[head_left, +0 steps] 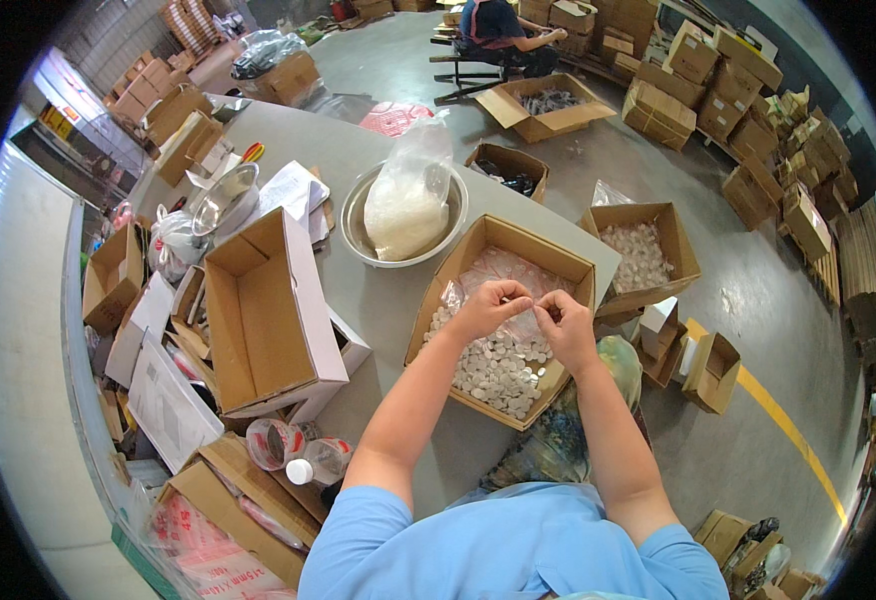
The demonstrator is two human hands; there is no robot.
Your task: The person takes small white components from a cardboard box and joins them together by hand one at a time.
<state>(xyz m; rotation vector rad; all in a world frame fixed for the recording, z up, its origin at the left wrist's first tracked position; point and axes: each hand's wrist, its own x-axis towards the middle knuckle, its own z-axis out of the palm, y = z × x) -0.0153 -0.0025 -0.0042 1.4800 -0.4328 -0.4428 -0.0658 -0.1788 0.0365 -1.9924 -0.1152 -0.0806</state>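
Both hands meet above an open cardboard box [442,272] at the table's corner. My left hand [493,308] is pinched, thumb against fingertips. My right hand [565,325] pinches right beside it, the fingertips nearly touching. Whatever sits between them is too small to make out. Below, many small round whitish discs [503,375] fill the near part of the box. Clear plastic bags with pinkish print [503,268] lie in its far part, partly hidden by my hands.
Left of the box stands a metal bowl [353,215] holding a bag of white material [408,215]. An empty open carton [268,310] and plastic bottles [323,460] lie further left. Beyond the table edge, a carton of clear pieces [638,255] stands right. A person [498,30] sits far off.
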